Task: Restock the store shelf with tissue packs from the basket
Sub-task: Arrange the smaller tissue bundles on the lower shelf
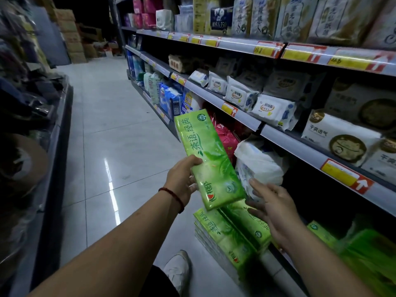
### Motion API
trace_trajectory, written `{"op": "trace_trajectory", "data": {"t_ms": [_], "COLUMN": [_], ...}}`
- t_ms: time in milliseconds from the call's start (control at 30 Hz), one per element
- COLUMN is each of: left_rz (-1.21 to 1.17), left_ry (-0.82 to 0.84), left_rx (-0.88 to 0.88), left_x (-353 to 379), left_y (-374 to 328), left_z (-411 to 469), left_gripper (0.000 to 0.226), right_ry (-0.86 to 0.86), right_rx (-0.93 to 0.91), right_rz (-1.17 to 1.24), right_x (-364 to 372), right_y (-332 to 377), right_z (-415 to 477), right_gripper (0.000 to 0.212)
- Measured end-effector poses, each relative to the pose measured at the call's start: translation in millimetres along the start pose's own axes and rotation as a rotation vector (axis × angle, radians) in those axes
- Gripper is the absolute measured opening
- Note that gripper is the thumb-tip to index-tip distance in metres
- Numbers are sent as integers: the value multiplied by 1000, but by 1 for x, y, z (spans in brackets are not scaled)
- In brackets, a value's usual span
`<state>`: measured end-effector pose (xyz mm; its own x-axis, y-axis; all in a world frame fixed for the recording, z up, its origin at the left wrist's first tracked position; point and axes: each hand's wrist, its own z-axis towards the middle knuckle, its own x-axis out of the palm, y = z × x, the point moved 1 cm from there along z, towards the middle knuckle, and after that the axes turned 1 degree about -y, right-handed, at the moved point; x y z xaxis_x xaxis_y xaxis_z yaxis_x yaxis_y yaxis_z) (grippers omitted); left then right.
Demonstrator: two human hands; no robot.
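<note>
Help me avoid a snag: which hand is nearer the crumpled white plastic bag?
Right. The right hand reaches below the crumpled white plastic bag, fingertips at its lower edge; the left hand grips the long green tissue pack, which lies between it and the bag.

A long green tissue pack (211, 159), leaf-printed with white lettering, is held tilted in front of the shelf (300, 146). A stack of matching packs (227, 239) sits low by the shelf's base. More green packs (368, 260), blurred, lie on its bottom tier.
</note>
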<state>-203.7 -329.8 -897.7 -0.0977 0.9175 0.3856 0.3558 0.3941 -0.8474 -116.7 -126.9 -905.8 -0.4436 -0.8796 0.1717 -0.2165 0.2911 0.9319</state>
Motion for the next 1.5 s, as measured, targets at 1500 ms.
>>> {"op": "trace_trajectory", "data": {"t_ms": [1500], "left_rz": [241], "left_ry": [293], "left_rx": [-78], "left_x": [-18], "left_y": [-4], "left_z": [8], "left_gripper": [39], "right_ry": [136], "right_rx": [166], "right_rz": [503], "right_x": [-7], "right_y": [-8], "right_z": [7], "right_gripper": [65]}}
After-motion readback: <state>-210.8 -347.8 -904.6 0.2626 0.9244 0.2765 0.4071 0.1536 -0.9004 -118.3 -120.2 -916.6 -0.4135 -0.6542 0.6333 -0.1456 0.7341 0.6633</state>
